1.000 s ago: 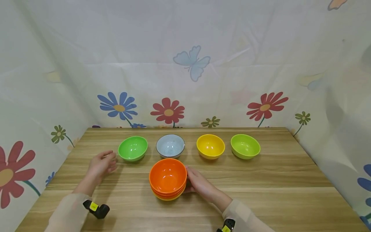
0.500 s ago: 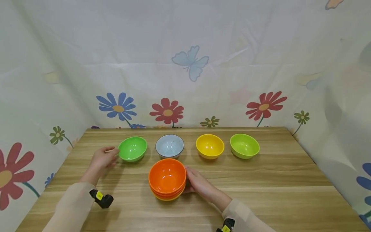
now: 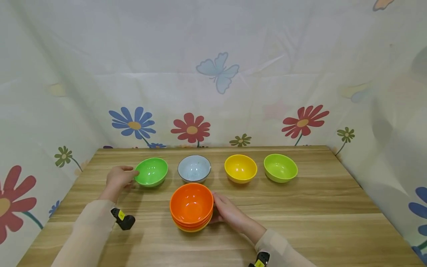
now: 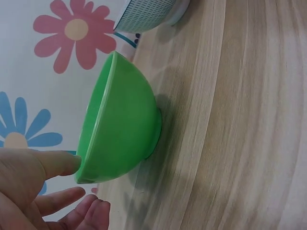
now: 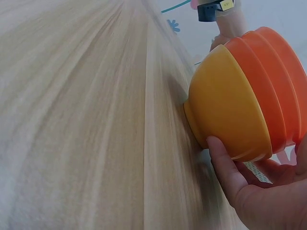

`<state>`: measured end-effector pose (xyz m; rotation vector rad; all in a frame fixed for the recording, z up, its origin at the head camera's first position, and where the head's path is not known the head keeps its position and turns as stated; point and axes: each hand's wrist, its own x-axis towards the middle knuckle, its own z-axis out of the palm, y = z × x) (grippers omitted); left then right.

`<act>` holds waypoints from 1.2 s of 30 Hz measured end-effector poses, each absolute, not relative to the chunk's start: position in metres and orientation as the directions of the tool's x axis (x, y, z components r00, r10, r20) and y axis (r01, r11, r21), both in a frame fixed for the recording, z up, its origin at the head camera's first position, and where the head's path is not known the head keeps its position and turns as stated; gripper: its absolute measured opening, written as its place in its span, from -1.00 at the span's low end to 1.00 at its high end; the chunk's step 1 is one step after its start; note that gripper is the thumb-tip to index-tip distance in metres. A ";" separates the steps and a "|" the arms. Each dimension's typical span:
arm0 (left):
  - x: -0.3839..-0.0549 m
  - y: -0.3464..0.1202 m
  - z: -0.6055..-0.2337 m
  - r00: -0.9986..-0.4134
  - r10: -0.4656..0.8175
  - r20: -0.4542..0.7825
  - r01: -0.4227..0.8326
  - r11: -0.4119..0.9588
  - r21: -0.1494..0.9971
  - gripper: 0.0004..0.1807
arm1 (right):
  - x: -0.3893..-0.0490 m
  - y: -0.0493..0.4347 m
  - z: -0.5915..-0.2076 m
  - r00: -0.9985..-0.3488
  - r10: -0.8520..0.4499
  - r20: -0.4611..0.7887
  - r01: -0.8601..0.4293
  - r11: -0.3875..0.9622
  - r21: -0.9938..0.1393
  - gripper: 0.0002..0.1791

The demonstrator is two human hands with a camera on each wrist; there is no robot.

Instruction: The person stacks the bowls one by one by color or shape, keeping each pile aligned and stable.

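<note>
My left hand [image 3: 119, 179] is at the left side of a green bowl [image 3: 151, 172]. In the left wrist view one fingertip [image 4: 72, 164] meets the bowl's rim, while the other fingers are loosely bent below it, apart from the wall. The green bowl stands upright on the table. My right hand [image 3: 231, 213] holds the right side of a stack of bowls [image 3: 191, 204], orange ones above and a yellow-orange one [image 5: 225, 103] at the bottom. One fingertip [image 5: 214, 142] rests low on that bottom bowl, near its foot.
Behind the stack stands a grey-blue bowl [image 3: 194, 169] with a dark rim. A yellow bowl [image 3: 240, 169] and a lime-green bowl [image 3: 280, 168] are farther right in the same row. The wooden table [image 3: 300, 222] ends at a flowered cloth backdrop [image 3: 260, 92].
My left hand has moved forward and right, up to the green bowl's rim. The right hand and the stack have stayed in place.
</note>
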<state>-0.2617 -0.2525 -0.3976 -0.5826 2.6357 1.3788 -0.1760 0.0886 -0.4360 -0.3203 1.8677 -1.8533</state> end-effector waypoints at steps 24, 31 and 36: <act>-0.267 -0.245 -0.393 -0.929 -0.316 -0.192 -0.357 0.628 0.691 -0.56 | -0.176 0.088 -0.435 -0.854 -0.484 -0.190 0.183 0.061 -0.981 -0.31; -0.267 -0.241 -0.389 -0.937 -0.304 -0.170 -0.337 0.668 0.664 -0.58 | -0.175 0.089 -0.436 -0.852 -0.482 -0.202 0.191 0.072 -0.979 -0.31; -0.267 -0.241 -0.388 -0.942 -0.296 -0.159 -0.325 0.685 0.652 -0.58 | -0.176 0.089 -0.435 -0.848 -0.489 -0.206 0.188 0.087 -0.978 -0.35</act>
